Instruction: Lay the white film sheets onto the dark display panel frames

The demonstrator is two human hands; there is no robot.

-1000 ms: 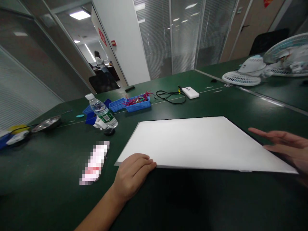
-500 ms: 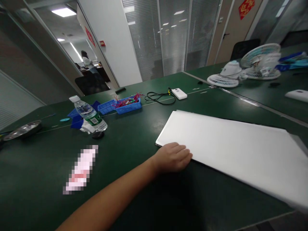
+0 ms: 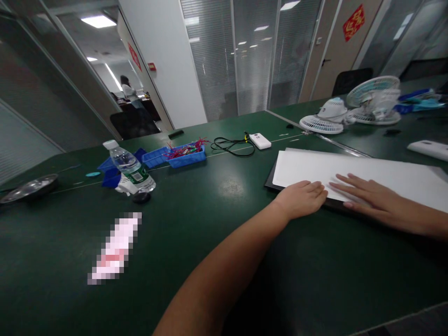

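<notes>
A stack of large white sheets [image 3: 388, 169], seemingly paper, lies on a thin black board [image 3: 271, 179] at the right of the table. The black shows along the near and left edges. My left hand [image 3: 304, 199] rests at the near left edge of the sheets, fingers fairly straight and held together, its thumb hidden. Just to its right, my right hand [image 3: 376, 198] lies flat over the sheets with fingers spread and the thumb by the near edge. Neither hand appears to grip anything.
On the green table [image 3: 210, 261] stand a tilted-looking water bottle [image 3: 131, 168], a blue tray [image 3: 187, 156] of red wires, a white device [image 3: 260, 141] with a black cable [image 3: 233, 145], and fan parts [image 3: 325, 119]. A metal pan [image 3: 30, 189] sits far left.
The white sheets have shifted right and away, and more black board shows at their edges. My left hand moved right along with them, its fingers straighter. My right hand has come into view onto the sheets.
</notes>
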